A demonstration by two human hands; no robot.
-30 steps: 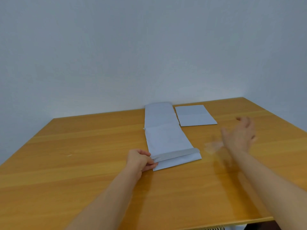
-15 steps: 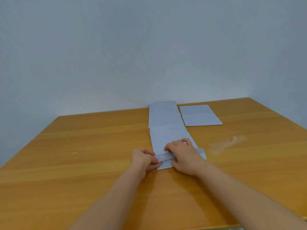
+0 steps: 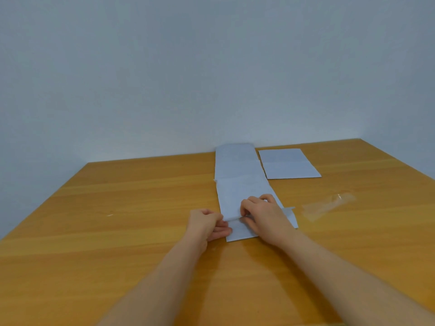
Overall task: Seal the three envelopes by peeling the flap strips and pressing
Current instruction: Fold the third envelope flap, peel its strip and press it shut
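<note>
Both grips, left hand (image 3: 207,223) and right hand (image 3: 264,217), pinch the nearest envelope (image 3: 237,198) flap beneath them.

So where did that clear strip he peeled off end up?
The peeled clear strip lies flat on the wooden table, to the right of the right hand and the envelope being worked on, nearer than the separate envelope at the back.

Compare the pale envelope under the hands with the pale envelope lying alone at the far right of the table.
The near pale envelope has both hands on it, flap end toward the person; the far-right pale envelope lies untouched. The near one abuts another envelope behind it; the far-right one sits apart. Both are flat, pale paper on the wooden table.
</note>
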